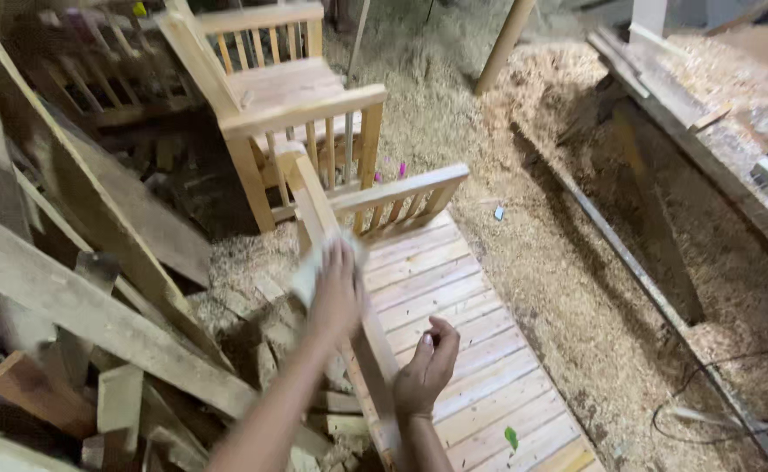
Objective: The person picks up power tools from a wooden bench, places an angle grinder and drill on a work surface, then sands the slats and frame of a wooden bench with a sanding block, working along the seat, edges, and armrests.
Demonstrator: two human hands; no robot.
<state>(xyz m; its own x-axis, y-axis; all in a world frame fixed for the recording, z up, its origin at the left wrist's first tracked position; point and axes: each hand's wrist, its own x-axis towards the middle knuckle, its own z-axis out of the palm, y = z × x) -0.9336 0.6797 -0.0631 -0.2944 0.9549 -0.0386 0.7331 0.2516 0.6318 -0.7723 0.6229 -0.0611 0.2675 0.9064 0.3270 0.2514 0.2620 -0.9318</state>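
Note:
A pale slatted wooden frame (454, 323), like a small bed or bench, lies in front of me on a sawdust floor. My left hand (336, 293) presses a light, blurred piece, perhaps sandpaper or cloth (307, 273), against the frame's upright side rail (314, 197). My right hand (426, 367) rests with curled fingers on the edge of the slats, near the rail. A railed end panel (401, 201) stands at the far end of the slats.
A finished wooden chair (279, 96) stands behind the frame. Planks and offcuts (78, 297) pile up on the left. A long workbench (707, 114) covered in shavings runs on the right, with a cable (707, 411) on the floor.

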